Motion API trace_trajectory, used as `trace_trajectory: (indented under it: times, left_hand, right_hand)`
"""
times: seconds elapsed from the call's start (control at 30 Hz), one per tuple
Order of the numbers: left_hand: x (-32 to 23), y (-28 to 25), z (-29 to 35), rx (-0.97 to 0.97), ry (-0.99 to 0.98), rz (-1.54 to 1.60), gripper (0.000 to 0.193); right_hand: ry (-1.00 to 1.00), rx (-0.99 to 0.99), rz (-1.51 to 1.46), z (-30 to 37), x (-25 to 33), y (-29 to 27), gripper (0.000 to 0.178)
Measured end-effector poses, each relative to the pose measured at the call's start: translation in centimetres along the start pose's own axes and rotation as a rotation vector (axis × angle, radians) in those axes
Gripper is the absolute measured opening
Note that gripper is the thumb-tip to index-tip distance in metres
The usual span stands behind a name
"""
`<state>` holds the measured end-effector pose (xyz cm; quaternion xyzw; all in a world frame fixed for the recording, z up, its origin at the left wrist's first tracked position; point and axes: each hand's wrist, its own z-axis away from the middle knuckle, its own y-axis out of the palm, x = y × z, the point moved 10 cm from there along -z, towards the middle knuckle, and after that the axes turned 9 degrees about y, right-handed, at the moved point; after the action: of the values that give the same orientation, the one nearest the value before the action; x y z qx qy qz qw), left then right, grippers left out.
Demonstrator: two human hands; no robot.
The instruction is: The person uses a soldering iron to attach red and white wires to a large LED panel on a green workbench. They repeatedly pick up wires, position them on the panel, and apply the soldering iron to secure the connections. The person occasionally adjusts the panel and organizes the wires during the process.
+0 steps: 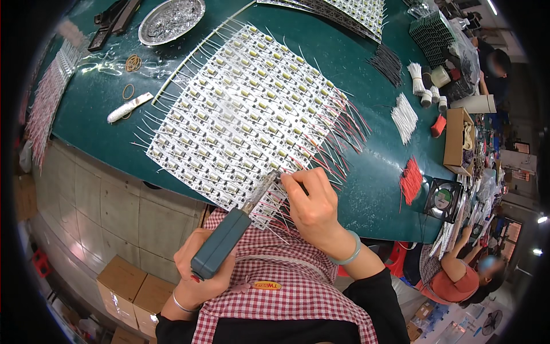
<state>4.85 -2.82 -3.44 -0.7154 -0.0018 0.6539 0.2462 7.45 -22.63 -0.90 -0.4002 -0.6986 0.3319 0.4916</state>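
My left hand (201,266) is wrapped around the dark teal handle of a soldering gun (223,238). Its tip reaches the lower right part of a large white panel of circuit boards (229,114), which carries rows of small yellowish components. Close beside the tip, the fingers of my right hand (314,200) are pinched together over the panel's edge. What they hold is too small to make out, though thin red wires (338,132) stick out from that side. White wires fringe the panel's left side.
On the green table (378,195) lie bundles of red wires (410,182), white wires (404,119) and black wires (387,64). A metal dish (172,22) stands at the back left, rubber bands (133,63) nearer. A small fan (443,199) sits at right. Two people work beyond.
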Motion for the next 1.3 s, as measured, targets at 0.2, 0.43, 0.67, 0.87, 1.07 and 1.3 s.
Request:
trace_trajectory:
  times: [0.2, 0.43, 0.67, 0.87, 1.07, 1.3]
  left_hand:
    - [-1.4, -0.5, -0.8, -0.111, 0.148, -0.045, 0.016]
    - [-1.4, -0.9, -0.4, -0.134, 0.122, -0.022, 0.016]
    - [-1.1, -0.8, 0.0, -0.093, 0.102, -0.021, 0.02]
    - [0.1, -1.0, 1.5, -0.1, 0.081, -0.027, 0.02]
    - [0.4, -1.2, 2.1, -0.112, 0.068, -0.025, 0.021]
    - [-0.1, -1.0, 1.5, -0.102, 0.084, -0.024, 0.02]
  right_hand:
    - [0.008, 0.005, 0.006, 0.1, -0.1, 0.0, 0.034]
    - [0.001, 0.007, 0.018, 0.0, 0.1, 0.0, 0.035]
    - [0.003, -0.026, 0.006, 0.1, 0.0, -0.1, 0.034]
    - [-0.016, -0.087, -0.03, 0.3, 0.8, -1.1, 0.032]
    - [-0.001, -0.083, -0.044, 0.5, 0.8, -0.9, 0.031]
    - [0.014, -0.05, 0.007, 0.6, -0.1, 0.1, 0.032]
